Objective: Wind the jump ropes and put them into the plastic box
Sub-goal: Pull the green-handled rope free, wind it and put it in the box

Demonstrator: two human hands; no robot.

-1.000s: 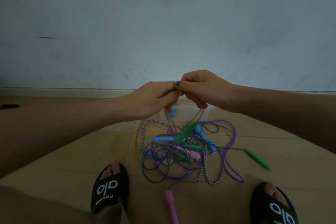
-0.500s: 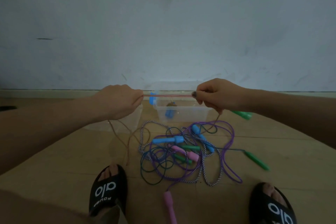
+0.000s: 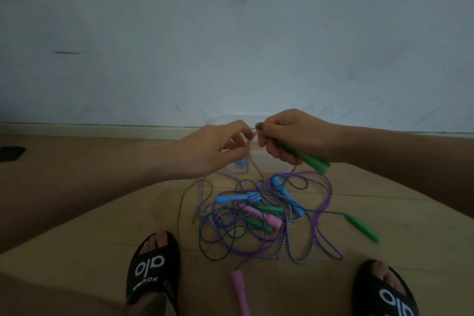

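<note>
Both hands were raised close together above the far end of the rope tangle; the right hand (image 3: 292, 136) was curled round a green handle (image 3: 314, 163), whose free end stuck out below the palm toward the right, and its thumb and forefinger pinched a thin reddish rope (image 3: 250, 147) at the top; the left hand (image 3: 215, 149) met it just to the left, its fingers bent loosely about the same rope, though whether they truly clamped it could not be told; from the hands the reddish rope fell in a long loop down to the wooden floor (image 3: 102, 226) on the left side of the heap.

The clear plastic box (image 3: 266, 164) stood on the floor at the far side, near the wall (image 3: 230, 33), largely hidden behind both hands; something blue showed inside it at its left end.

Nearer lay the heap of jump ropes (image 3: 256, 218), purple, dark and striped cords crossing one another, with blue, pink and green handles caught among them; one green handle (image 3: 363, 228) lay apart on the right, and one pink handle (image 3: 239, 290) lay nearest, between the feet; a black sandal (image 3: 154, 272) sat at the near left and another (image 3: 382, 292) at the near right; a dark object (image 3: 11, 153) lay at the far left edge.
</note>
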